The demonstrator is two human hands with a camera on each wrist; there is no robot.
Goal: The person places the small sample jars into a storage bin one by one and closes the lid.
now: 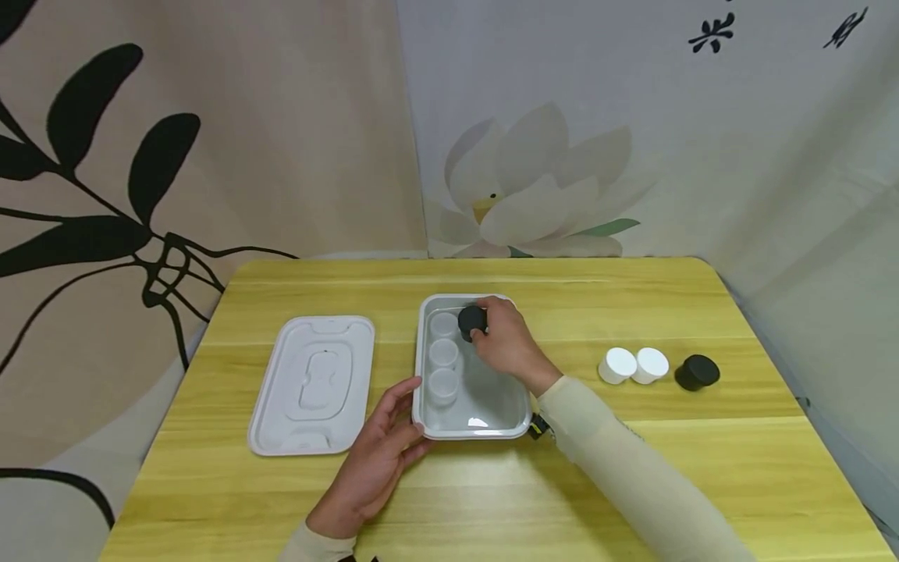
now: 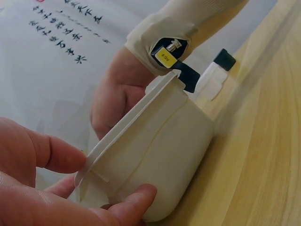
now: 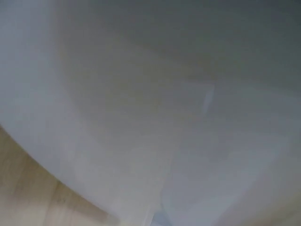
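My right hand (image 1: pixel 507 337) pinches a short black cylinder (image 1: pixel 472 321) between thumb and fingers, inside the far part of a white rectangular container (image 1: pixel 472 435). Three short white cylinders (image 1: pixel 443 354) stand in a row along the container's left inner wall, left of the black one. At the near left corner, my left hand (image 1: pixel 382 453) grips the container from outside. In the left wrist view one fingertip is on the container's rim (image 2: pixel 124 127) and another digit presses its outer wall. The right wrist view is blurred, filled mostly by a pale surface.
A white lid (image 1: pixel 311 385) lies flat on the wooden table (image 1: pixel 562 492), left of the container. To the right stand two white cylinders (image 1: pixel 634 366) side by side, with a black cylinder (image 1: pixel 697 373) just beyond them. Patterned curtains (image 1: pixel 316 133) hang behind the table.
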